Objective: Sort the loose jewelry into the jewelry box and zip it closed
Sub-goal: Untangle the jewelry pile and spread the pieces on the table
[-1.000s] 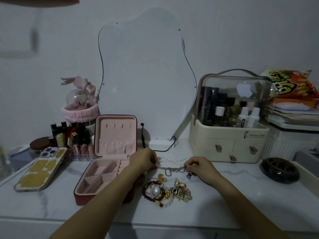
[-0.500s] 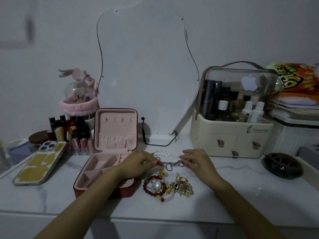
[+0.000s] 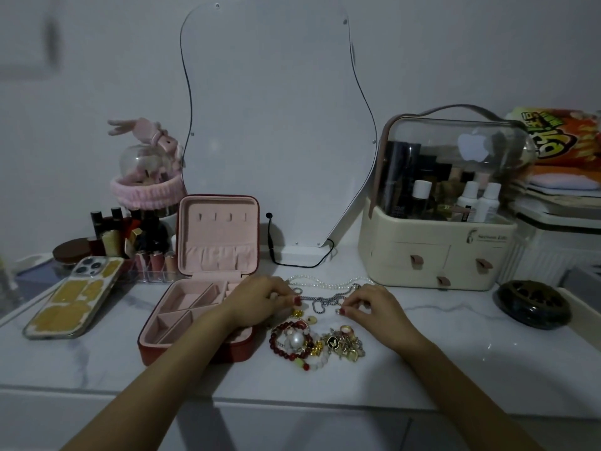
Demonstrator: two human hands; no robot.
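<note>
A red jewelry box [image 3: 198, 307] with a pink lining stands open on the marble top, lid upright, its compartments bare. To its right lies loose jewelry: a silver chain [image 3: 320, 301], a pearl necklace [image 3: 328, 283] behind it, a red bead bracelet [image 3: 291, 341] and a heap of gold charms [image 3: 344, 345]. My left hand [image 3: 260, 301] pinches the left end of the silver chain. My right hand [image 3: 374, 304] pinches its right end. The chain sags between them just above the table.
A phone [image 3: 73, 297] lies at the left. Lipsticks and bottles [image 3: 130, 242] crowd behind it. A mirror [image 3: 276, 125] stands at the back. A cream cosmetics organizer [image 3: 445, 229] sits at the right, with a dark round dish [image 3: 533, 304] beside it.
Both hands have closed their fingertips on the ends of the silver chain. The camera view has tilted slightly.
</note>
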